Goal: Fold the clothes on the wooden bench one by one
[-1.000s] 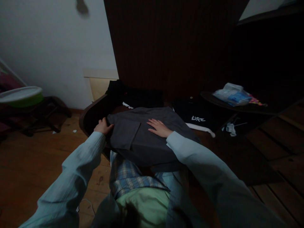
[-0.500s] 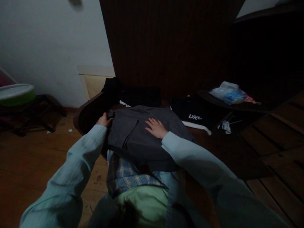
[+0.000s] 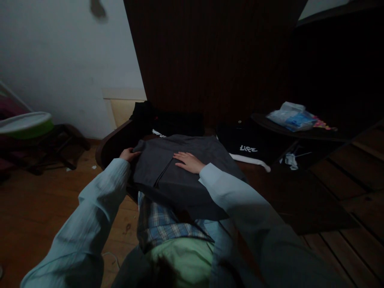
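A dark grey garment (image 3: pixel 198 192) lies spread over the dark wooden seat, its front edge hanging near my lap. A slanted dark slit, like a pocket opening, crosses its left half. My left hand (image 3: pixel 129 154) is at the garment's far left corner, fingers closed on the edge. My right hand (image 3: pixel 189 162) rests flat on the cloth with its fingers stretched out, their tips near the top of the slit. Behind the garment to the right lies a folded black garment (image 3: pixel 234 138) with white lettering and a white edge.
More dark clothing (image 3: pixel 180 122) sits at the back of the seat. A curved armrest (image 3: pixel 103 146) bounds the left. On the right, a small shelf (image 3: pixel 261 120) bears a plastic packet (image 3: pixel 292 118). A green-sided round tub (image 3: pixel 28 126) stands on a dark stool (image 3: pixel 64 140).
My right hand has slid left across the cloth toward the slit. My left hand has shifted slightly outward, and the corner there, bunched before, now lies flatter.
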Demonstrator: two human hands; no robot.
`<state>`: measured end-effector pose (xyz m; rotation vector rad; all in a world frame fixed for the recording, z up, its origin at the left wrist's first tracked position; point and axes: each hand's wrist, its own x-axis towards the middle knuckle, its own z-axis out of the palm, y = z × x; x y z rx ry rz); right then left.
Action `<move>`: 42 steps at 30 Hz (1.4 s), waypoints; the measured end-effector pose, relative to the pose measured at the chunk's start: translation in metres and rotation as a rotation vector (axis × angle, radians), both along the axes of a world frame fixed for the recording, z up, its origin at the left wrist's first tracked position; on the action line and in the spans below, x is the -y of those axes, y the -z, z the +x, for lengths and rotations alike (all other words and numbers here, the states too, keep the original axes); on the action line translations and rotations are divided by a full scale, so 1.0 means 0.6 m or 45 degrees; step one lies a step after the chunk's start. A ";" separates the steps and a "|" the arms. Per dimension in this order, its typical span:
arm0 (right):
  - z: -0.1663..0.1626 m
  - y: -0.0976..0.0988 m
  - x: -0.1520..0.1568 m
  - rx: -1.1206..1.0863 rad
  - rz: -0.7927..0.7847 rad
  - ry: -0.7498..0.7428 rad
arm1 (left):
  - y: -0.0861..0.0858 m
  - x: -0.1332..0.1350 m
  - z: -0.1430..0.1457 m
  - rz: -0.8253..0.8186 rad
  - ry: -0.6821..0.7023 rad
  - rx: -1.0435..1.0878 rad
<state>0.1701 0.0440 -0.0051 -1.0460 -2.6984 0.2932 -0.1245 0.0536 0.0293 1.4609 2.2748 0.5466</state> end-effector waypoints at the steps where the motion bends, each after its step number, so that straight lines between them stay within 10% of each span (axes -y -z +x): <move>1: -0.001 0.004 0.000 0.002 -0.018 0.013 | -0.004 0.002 0.005 0.030 0.012 -0.021; 11: 0.001 0.010 -0.005 -0.016 0.010 0.018 | -0.049 0.040 0.155 0.247 0.238 -0.443; 19: 0.003 0.019 -0.019 -0.318 -0.071 0.108 | -0.004 0.059 0.265 0.022 0.698 -0.647; 28: 0.003 0.023 -0.026 -0.445 -0.097 0.122 | 0.011 0.082 0.240 0.182 0.900 -0.636; 42: 0.001 0.012 -0.005 -0.199 0.050 0.267 | 0.015 0.186 0.119 0.017 0.572 -0.672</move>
